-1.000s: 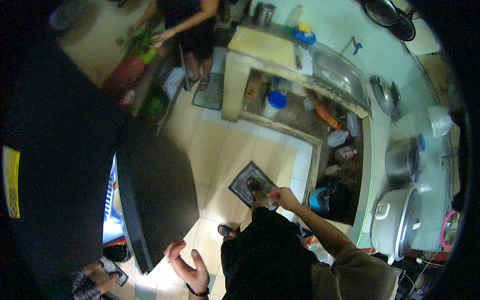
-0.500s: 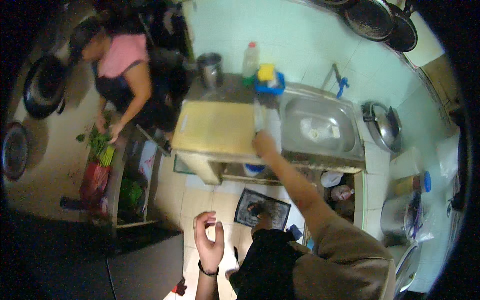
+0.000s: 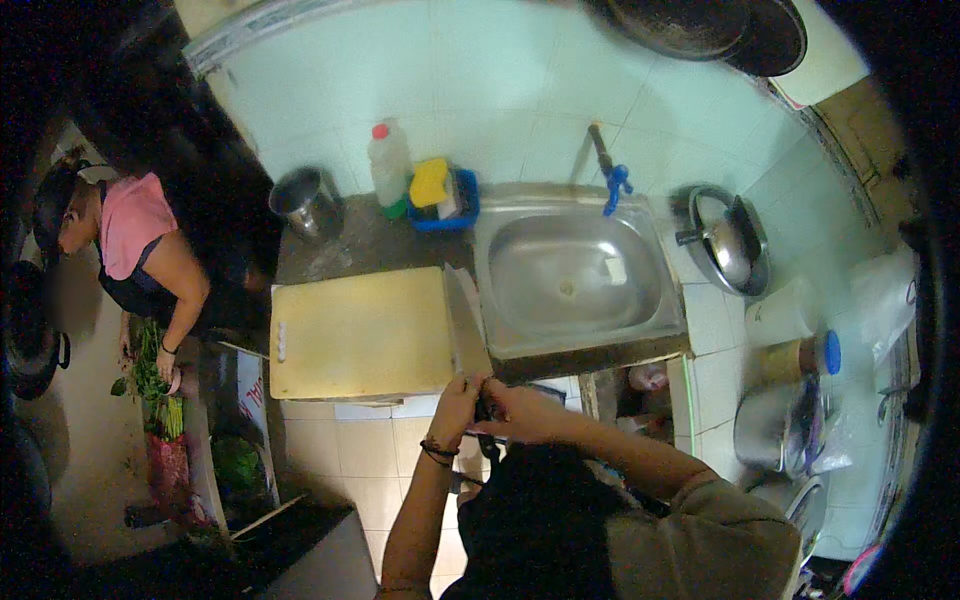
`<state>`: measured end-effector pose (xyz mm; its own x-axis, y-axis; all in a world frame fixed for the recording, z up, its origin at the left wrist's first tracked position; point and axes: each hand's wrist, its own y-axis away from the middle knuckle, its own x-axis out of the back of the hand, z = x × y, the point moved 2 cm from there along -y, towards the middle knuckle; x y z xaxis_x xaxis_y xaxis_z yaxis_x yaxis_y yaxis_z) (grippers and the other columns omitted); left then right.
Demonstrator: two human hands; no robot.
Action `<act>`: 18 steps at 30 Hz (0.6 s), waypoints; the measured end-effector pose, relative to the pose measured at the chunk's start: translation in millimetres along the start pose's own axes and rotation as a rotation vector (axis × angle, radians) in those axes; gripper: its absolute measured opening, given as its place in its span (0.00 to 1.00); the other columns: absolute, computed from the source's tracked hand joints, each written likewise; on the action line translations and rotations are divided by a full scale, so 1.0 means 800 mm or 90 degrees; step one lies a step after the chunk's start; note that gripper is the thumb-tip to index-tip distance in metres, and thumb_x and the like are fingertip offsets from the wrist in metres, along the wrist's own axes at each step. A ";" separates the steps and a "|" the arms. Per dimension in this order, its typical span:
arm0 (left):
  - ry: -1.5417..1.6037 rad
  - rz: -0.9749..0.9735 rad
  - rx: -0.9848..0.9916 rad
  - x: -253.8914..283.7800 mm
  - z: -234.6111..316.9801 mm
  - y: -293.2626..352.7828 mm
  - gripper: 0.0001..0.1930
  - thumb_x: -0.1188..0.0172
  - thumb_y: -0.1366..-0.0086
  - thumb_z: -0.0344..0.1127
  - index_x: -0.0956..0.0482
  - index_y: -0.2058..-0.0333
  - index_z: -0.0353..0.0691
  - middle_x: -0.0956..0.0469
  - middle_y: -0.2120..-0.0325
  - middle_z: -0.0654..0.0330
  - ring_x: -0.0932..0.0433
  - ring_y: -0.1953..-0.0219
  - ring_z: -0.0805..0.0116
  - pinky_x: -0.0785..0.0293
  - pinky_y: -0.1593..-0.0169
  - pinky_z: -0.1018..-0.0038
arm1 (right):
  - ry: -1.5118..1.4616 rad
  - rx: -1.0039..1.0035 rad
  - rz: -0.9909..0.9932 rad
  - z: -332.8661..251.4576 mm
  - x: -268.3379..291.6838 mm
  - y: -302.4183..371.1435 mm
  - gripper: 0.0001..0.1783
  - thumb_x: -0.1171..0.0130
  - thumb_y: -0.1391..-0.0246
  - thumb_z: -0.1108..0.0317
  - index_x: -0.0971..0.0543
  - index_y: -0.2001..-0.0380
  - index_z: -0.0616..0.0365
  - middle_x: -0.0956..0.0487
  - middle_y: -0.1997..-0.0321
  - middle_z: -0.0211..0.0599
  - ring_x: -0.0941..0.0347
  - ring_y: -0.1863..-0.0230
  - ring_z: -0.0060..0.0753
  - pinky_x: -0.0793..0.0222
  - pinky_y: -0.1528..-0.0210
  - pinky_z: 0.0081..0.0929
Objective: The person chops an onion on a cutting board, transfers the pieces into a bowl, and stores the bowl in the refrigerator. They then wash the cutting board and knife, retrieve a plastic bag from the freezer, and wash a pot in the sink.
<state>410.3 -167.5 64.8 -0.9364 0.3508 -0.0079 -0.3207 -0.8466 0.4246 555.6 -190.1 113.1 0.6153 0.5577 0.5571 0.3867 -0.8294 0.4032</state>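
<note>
My right hand (image 3: 520, 412) is closed around the dark handle of a knife (image 3: 467, 325). Its wide pale blade points away from me, between the yellow cutting board (image 3: 360, 335) and the sink (image 3: 580, 285). Beside it, my left hand (image 3: 457, 410) meets the right, its fingers closed at the handle end of the knife; the exact grip is partly hidden. Both hands are just in front of the counter edge, near the board's right front corner. The board lies flat on the counter.
Behind the board stand a metal pot (image 3: 308, 205), a red-capped bottle (image 3: 390, 170) and a blue tray (image 3: 447, 210) with a yellow sponge (image 3: 431, 183). A blue-handled faucet (image 3: 615, 185) overhangs the sink. At left, a person in pink (image 3: 135, 225) handles leafy greens (image 3: 152, 370).
My right hand has drawn back toward me with the knife. My left hand has risen from below, open before, and joined it. The view has shifted.
</note>
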 end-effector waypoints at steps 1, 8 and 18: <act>0.058 -0.029 0.014 -0.009 0.007 -0.014 0.20 0.51 0.31 0.49 0.26 0.62 0.34 0.23 0.69 0.57 0.24 0.69 0.69 0.27 0.65 0.74 | -0.006 0.066 -0.055 0.017 0.051 0.006 0.26 0.38 0.49 0.55 0.27 0.51 0.60 0.19 0.65 0.46 0.21 0.66 0.46 0.27 0.61 0.40; -0.460 -0.137 -0.189 -0.116 0.047 -0.207 0.22 0.56 0.32 0.53 0.27 0.64 0.37 0.25 0.80 0.55 0.25 0.78 0.66 0.29 0.72 0.69 | 0.054 0.043 0.753 0.164 0.418 0.000 0.18 0.35 0.50 0.61 0.24 0.57 0.55 0.21 0.69 0.35 0.25 0.69 0.30 0.29 0.65 0.28; -0.666 -0.216 -0.068 -0.292 0.086 -0.535 0.19 0.52 0.35 0.47 0.24 0.71 0.36 0.24 0.84 0.55 0.27 0.86 0.62 0.31 0.81 0.66 | -0.084 0.156 0.608 0.299 0.501 -0.049 0.12 0.38 0.53 0.71 0.24 0.64 0.60 0.21 0.67 0.43 0.22 0.66 0.41 0.28 0.61 0.33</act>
<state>776.1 140.2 -52.9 -0.2303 0.6939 0.6823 -0.5959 -0.6548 0.4649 951.7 58.5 146.8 0.8082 -0.3436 0.4783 -0.1885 -0.9204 -0.3425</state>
